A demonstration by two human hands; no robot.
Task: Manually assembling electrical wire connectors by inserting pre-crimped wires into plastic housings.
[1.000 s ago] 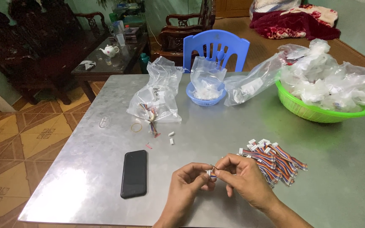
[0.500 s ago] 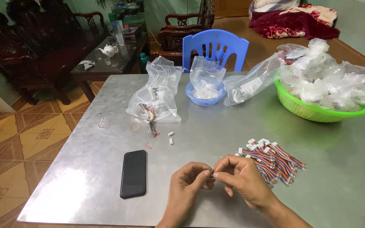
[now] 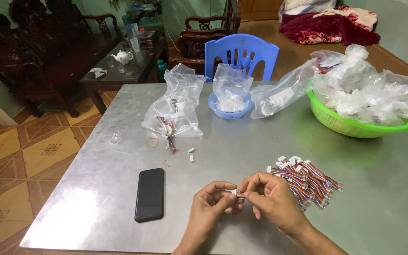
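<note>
Fingers of both hands meet over the near edge of the bench, pinched shut on one small wire lead with a white plug at its end. The left hand grips the white plug end between thumb and forefinger, while the right hand closes on the coloured wires just beside it. The lead is held up off the metal top and close in front of the person, probably so that so small a part can be seen and worked from both ends at once.

Just beside the right hand lies a pile of finished-looking leads, striped wires fanned out with their white plugs turned the same way, within easy reach of that hand. A black phone lies flat and face up to the left of the left hand, apart from the parts.

Further up the bench, two loose white plugs and a rubber band lie near an open clear bag from which more coloured wires spill. Behind it stands a small blue basket lined with another clear bag of white pieces. At the far right a green basket is heaped with clear plastic bags, one of them slumped over its rim toward the blue basket. A blue plastic chair stands at the far edge.
</note>
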